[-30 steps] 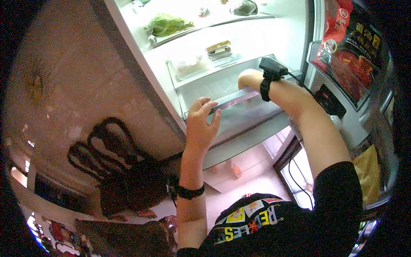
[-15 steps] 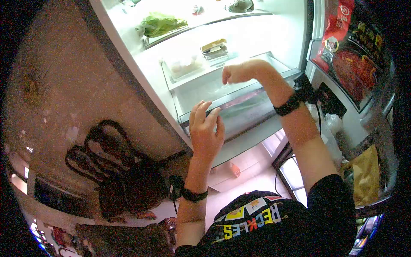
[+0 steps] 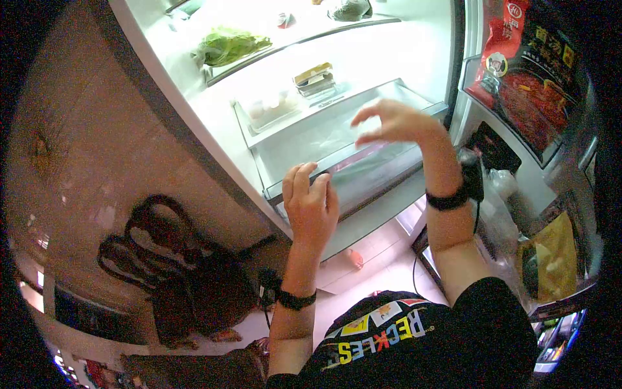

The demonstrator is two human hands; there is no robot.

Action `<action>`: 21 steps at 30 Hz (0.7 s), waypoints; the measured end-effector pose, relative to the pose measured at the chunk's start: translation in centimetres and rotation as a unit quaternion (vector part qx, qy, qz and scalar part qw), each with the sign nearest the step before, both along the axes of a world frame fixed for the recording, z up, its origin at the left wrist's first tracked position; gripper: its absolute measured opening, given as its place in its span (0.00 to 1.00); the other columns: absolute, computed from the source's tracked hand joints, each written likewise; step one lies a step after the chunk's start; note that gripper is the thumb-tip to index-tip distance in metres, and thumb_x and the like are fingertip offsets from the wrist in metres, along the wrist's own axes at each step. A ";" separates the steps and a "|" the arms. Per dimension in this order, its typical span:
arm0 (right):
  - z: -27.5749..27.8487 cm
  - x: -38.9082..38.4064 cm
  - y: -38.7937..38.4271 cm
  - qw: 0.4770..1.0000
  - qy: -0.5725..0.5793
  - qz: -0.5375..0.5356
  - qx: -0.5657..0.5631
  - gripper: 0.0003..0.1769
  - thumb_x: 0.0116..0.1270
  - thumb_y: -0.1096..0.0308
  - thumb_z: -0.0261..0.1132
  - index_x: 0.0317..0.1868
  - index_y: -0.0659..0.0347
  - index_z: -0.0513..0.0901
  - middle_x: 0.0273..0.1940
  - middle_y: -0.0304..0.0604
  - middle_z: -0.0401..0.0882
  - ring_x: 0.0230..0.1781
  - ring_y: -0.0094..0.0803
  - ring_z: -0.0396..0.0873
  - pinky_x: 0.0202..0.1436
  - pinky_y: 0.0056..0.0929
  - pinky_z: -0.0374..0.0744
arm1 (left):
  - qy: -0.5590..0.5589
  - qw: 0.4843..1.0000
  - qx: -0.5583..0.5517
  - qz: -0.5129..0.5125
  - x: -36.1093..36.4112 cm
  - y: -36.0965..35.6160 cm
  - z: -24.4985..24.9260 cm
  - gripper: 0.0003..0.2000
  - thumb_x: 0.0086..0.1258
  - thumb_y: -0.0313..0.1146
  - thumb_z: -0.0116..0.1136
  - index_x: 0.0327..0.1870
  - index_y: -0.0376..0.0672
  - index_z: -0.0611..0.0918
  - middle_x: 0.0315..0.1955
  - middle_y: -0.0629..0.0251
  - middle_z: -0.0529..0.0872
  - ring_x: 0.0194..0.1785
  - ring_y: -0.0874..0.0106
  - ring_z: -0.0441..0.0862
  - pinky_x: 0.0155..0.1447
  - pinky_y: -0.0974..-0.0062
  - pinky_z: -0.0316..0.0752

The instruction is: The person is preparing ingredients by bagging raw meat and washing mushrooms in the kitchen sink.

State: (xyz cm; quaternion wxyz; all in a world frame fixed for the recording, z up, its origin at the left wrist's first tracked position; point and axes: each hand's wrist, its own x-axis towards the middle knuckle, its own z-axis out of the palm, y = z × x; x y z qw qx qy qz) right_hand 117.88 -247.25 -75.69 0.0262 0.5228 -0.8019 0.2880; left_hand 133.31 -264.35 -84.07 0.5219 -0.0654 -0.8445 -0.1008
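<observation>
My left hand (image 3: 312,198) is at the left part of the front rim of a clear fridge drawer (image 3: 382,178). Its fingers are slightly bent and apart; whether they touch the rim is unclear. My right hand (image 3: 400,123) hangs above the drawer's right half, thumb and fingers spread, with nothing between them. The drawer stands pulled out, and something pink and green shows through its front. Behind it, a tray of eggs (image 3: 269,109) and a small clear-sided box (image 3: 314,78) sit at the back left.
Leafy greens (image 3: 233,47) and a wrapped round item (image 3: 350,9) lie on the shelf above. The open door at right holds a red and black food packet (image 3: 534,84), plastic bags and a yellow-brown packet (image 3: 556,259). A dark bag (image 3: 201,292) with looped handles stands at left.
My right hand has opened from a bent, closed shape and moved slightly right and down. My left hand stays by the drawer rim. The view has shifted a little.
</observation>
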 end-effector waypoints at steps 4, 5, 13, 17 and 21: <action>-4.5 3.1 -1.1 0.995 0.051 -0.069 0.042 0.26 0.51 0.52 0.70 0.49 0.55 0.80 0.52 0.51 0.76 0.58 0.42 0.70 0.65 0.55 0.55 | -0.014 1.000 -0.007 -0.007 0.3 0.0 0.2 0.06 0.52 0.24 0.60 0.31 0.37 0.81 0.42 0.55 0.77 0.54 0.55 0.71 0.58 0.60 0.66; -5.3 2.9 -1.5 0.993 0.089 -0.078 -0.010 0.25 0.51 0.54 0.69 0.50 0.51 0.80 0.54 0.50 0.74 0.60 0.43 0.67 0.65 0.59 0.49 | -0.008 1.000 -0.004 -0.007 0.2 -0.2 -0.1 0.07 0.51 0.25 0.60 0.32 0.39 0.81 0.43 0.56 0.77 0.54 0.55 0.71 0.59 0.60 0.64; -7.1 -0.8 -5.2 0.978 0.137 -0.111 -0.116 0.21 0.52 0.59 0.68 0.49 0.47 0.82 0.62 0.53 0.66 0.67 0.48 0.57 0.68 0.42 0.55 | -0.002 0.999 0.048 -0.022 2.8 0.3 -0.9 0.15 0.51 0.23 0.58 0.41 0.43 0.80 0.50 0.55 0.73 0.58 0.54 0.67 0.62 0.56 0.60; -7.5 -1.4 -8.1 0.955 0.200 -0.185 -0.117 0.24 0.53 0.62 0.67 0.53 0.44 0.79 0.64 0.55 0.61 0.68 0.51 0.53 0.69 0.46 0.52 | -0.050 0.995 0.086 -0.019 5.4 -0.2 -2.3 0.14 0.52 0.21 0.56 0.42 0.40 0.80 0.47 0.53 0.74 0.56 0.54 0.68 0.60 0.57 0.62; -8.7 -0.8 -8.8 0.934 0.150 -0.252 -0.205 0.28 0.56 0.71 0.64 0.59 0.48 0.74 0.61 0.60 0.63 0.65 0.53 0.58 0.67 0.44 0.58 | -0.052 0.993 0.097 -0.031 7.4 -1.1 -3.8 0.13 0.52 0.21 0.57 0.41 0.40 0.80 0.45 0.54 0.75 0.53 0.55 0.72 0.56 0.61 0.66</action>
